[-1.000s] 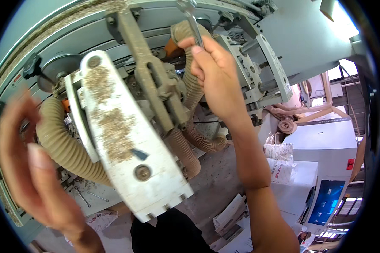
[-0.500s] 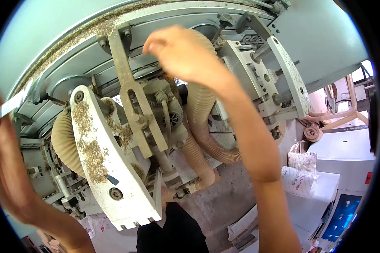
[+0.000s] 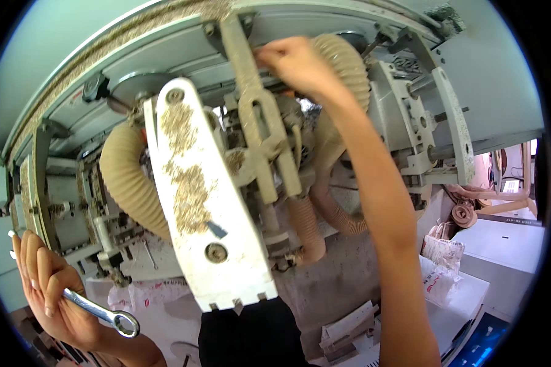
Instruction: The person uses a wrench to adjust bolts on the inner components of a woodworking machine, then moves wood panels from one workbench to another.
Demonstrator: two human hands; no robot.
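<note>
Left hand (image 3: 54, 290) is wrapped around a wrench (image 3: 98, 312), ring end poking out to its right. Right hand (image 3: 300, 64) is up by the metal bar (image 3: 248, 67), fingers bent, can't tell if they're gripping anything. Hose (image 3: 344, 64) just right of it, chip-dusted white cover (image 3: 242, 278) below-left.

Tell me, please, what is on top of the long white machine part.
Loose tan debris and a small dark patch show on the white part. The surface beneath the thickest debris is covered and cannot be seen.
</note>
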